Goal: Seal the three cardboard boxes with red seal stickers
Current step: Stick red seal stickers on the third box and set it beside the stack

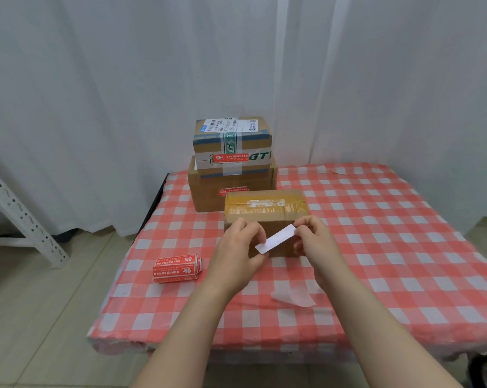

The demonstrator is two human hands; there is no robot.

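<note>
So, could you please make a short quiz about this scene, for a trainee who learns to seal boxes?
1. True or false: the front box already has a red sticker.
2. The sticker roll lies: A) on a box; B) on the cloth, left of the left hand; C) on the floor.
3. Fill in: the left hand and the right hand pinch between them a white ____.

Key: 1 false; 2 B; 3 strip.
</note>
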